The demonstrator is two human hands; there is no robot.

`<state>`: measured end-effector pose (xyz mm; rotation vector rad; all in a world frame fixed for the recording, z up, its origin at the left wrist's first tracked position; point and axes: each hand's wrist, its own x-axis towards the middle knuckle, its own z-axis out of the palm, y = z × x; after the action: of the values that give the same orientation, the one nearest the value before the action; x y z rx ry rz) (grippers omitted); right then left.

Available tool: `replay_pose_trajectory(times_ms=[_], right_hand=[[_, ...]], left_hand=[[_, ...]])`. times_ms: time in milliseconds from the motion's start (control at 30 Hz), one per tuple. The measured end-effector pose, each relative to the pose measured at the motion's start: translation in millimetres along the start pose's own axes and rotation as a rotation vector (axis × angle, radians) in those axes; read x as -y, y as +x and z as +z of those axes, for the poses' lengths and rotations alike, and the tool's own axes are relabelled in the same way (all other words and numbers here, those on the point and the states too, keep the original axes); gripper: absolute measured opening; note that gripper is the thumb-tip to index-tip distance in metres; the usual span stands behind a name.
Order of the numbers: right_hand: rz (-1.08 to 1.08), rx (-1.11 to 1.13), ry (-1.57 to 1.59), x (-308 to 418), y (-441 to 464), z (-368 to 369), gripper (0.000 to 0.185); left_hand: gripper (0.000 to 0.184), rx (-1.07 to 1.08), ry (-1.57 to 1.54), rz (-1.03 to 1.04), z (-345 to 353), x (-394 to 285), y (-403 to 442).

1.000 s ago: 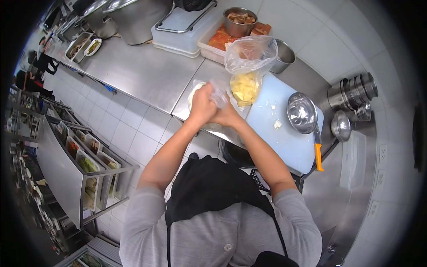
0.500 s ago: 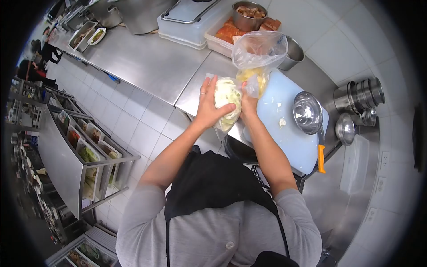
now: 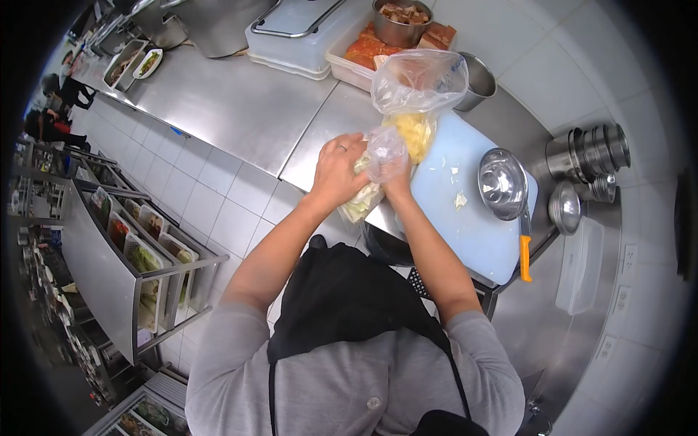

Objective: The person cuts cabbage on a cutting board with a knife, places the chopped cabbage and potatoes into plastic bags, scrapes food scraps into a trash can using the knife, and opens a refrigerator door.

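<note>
From the head view, we have a blue cutting board (image 3: 465,236) to our right, bearing a metal bowl (image 3: 502,182) and orange-handled knife (image 3: 526,256); a bag of yellow chunks (image 3: 417,134) stands just beyond our hands. Near the steel counter (image 3: 225,102)'s front edge, our left hand (image 3: 339,171) curls its fingers around a clear bag of pale chopped vegetable (image 3: 359,208); plastic hides our right hand (image 3: 397,183)'s fingertips, so we cannot tell their grip.

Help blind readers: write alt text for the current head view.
A person's left hand and right hand hold a bag of pale food at a steel counter. Nearby are a bag of yellow chunks, a blue board, metal bowl and orange-handled knife.
</note>
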<state>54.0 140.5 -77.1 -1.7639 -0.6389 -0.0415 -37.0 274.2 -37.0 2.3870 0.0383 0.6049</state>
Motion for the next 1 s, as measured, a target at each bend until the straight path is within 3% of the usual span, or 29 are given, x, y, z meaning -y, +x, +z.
replay_pose_trajectory(times_ms=[67, 267, 333, 433, 567, 600, 700, 767, 800, 900, 967, 1000], right_hand=[[0.102, 0.035, 0.167, -0.7, -2.8, 3.0, 0.035], [0.153, 0.140, -0.048, 11.1, 1.5, -4.4, 0.033], [0.072, 0.164, -0.037, -9.7, 2.7, 0.5, 0.033], [0.062, 0.076, 0.055, -26.3, -0.9, 5.4, 0.032], [0.125, -0.021, -0.036, -3.6, -15.8, -14.2, 0.029], [0.067, -0.029, -0.129, 3.9, -16.7, -19.9, 0.029], [-0.027, -0.048, -0.350, 22.3, -16.6, -49.2, 0.025], [0.019, -0.047, -0.411, 38.2, -17.5, -71.2, 0.025], [0.184, -0.171, -0.036, 55.5, -23.1, -74.0, 0.031], [0.384, -0.355, 0.303, 55.6, -32.1, -111.0, 0.035], [0.483, -0.363, 0.185, 66.4, -39.3, -142.9, 0.042], [0.633, -0.423, 0.300, 11.2, -49.7, -159.1, 0.045]], left_hand=[[0.049, -0.023, 0.012, 0.020, 3.2, 1.9, -2.2], [0.035, -0.105, 0.064, 0.028, 10.5, -0.1, -5.3], [0.031, -0.136, 0.058, 0.022, 13.6, 5.7, -5.7], [0.031, -0.136, -0.294, -0.057, 2.9, 8.5, -5.5], [0.039, -0.180, -0.777, -0.435, -16.7, 13.3, 33.3], [0.042, -0.192, -0.755, -0.457, -5.7, 26.2, 51.3], [0.053, -0.149, -0.758, -0.746, -13.1, -30.9, 108.4], [0.055, -0.050, -0.870, -0.978, -9.2, -55.5, 137.7], [0.052, -0.077, -1.016, -0.976, 2.4, -46.9, 146.0], [0.039, -0.221, -1.480, -0.932, 30.2, -28.0, 163.2], [0.032, -0.391, -1.807, -0.899, 21.6, -23.4, 159.0], [0.030, -0.373, -1.793, -0.914, 11.3, -28.0, 155.5]])
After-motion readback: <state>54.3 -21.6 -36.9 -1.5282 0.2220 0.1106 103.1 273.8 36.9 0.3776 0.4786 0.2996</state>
